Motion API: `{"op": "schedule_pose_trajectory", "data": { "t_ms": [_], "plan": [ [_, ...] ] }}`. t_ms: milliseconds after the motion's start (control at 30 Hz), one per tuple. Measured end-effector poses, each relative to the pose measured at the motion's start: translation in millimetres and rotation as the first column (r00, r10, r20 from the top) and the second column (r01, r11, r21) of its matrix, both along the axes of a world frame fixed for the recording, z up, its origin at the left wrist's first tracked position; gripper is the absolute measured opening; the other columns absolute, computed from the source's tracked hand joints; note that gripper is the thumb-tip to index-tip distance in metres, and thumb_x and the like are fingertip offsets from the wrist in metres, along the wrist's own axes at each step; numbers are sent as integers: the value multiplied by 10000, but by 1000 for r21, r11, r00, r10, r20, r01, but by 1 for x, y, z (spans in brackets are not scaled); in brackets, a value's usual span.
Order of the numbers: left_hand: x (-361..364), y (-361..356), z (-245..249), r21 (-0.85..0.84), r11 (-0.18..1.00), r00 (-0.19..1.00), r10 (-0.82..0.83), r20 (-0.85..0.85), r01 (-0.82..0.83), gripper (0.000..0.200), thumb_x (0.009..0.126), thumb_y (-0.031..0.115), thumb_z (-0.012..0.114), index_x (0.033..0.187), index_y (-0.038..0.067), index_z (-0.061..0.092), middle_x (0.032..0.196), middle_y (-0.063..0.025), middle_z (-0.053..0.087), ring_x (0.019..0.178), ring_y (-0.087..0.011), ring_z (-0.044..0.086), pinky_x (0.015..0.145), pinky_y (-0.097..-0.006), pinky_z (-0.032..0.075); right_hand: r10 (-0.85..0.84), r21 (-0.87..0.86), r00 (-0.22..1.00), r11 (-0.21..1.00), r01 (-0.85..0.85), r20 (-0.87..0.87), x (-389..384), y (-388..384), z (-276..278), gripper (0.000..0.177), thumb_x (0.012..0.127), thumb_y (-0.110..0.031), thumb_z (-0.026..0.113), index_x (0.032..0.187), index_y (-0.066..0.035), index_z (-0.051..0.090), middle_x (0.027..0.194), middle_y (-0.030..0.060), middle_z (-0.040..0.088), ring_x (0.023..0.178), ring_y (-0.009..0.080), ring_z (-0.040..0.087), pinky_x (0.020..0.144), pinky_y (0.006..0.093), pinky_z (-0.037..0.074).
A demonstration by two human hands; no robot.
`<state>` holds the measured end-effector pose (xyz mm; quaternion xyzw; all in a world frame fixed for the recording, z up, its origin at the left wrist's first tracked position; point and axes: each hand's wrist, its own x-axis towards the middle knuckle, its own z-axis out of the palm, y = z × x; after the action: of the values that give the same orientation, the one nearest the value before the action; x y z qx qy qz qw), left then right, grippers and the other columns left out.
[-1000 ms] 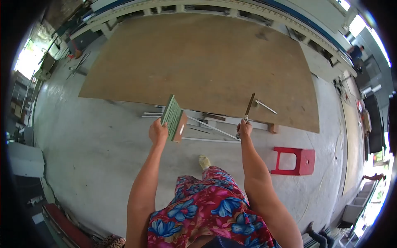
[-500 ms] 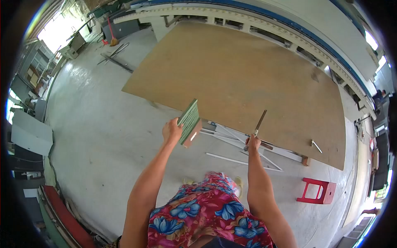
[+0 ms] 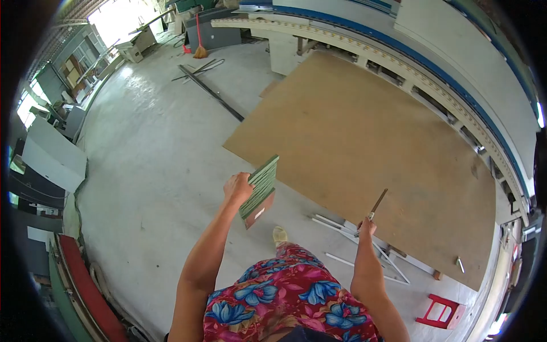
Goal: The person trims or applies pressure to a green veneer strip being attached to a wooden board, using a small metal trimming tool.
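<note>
left hand (image 3: 237, 188) closed round green slab (image 3: 261, 185), held edge-on, clear of floor. right hand (image 3: 367, 228) closed on thin brown stick tool (image 3: 377, 203), tip up. i judge both carried, neither set down nor put to plywood sheet (image 3: 364, 142) yet. versus half second ago: same grips, view swung left, red stool (image 3: 440, 310) now in lower-right corner.

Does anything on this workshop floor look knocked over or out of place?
Yes. The red stool seems to lie tipped on its side near the brown board's corner, and several white strips lie loose and crossed on the floor at the board's near edge.
</note>
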<state>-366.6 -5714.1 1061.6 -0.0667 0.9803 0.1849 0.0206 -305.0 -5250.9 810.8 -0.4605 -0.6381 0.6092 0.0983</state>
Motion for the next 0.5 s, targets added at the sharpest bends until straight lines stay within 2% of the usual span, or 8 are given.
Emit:
{"op": "schedule_pose_trajectory", "data": {
  "t_ms": [133,233,333,433,500],
  "plan": [
    [-57,-56,66,0,1000,996,-18,89,18,257,719,247,644,932,102,647,895,-116,649,867,-304,608,747,-408,471,82,95,984,991,-98,161,-82,-61,-13,251,827,-202,530,670,-7,540,427,73,493,363,171,490,352,316,381],
    [-84,-95,85,46,999,997,-28,76,24,257,718,242,639,922,85,641,889,-134,647,869,-312,608,740,-414,474,159,44,987,986,-159,15,-132,-129,18,267,826,-213,520,659,-5,542,431,67,500,370,169,498,379,305,396],
    [-115,-133,103,143,990,996,-6,91,-7,265,722,246,642,918,68,636,866,-155,644,835,-315,615,716,-408,478,237,106,970,965,-241,50,-175,-186,35,259,829,-206,510,659,-13,536,441,62,507,365,158,491,376,302,391],
    [-144,-173,94,245,969,993,-27,112,-1,268,732,239,641,924,52,631,836,-163,645,797,-313,622,693,-393,475,269,122,962,957,-262,-46,-195,-233,21,250,838,-203,501,658,-33,536,449,58,505,366,149,489,358,303,380],
    [-164,-201,91,280,960,995,-53,82,28,267,741,227,637,929,38,627,819,-162,645,780,-310,624,681,-386,472,236,66,971,970,-233,-37,-196,-271,28,233,833,-202,526,674,-32,520,473,66,508,369,155,489,340,307,380]
  ]
}}
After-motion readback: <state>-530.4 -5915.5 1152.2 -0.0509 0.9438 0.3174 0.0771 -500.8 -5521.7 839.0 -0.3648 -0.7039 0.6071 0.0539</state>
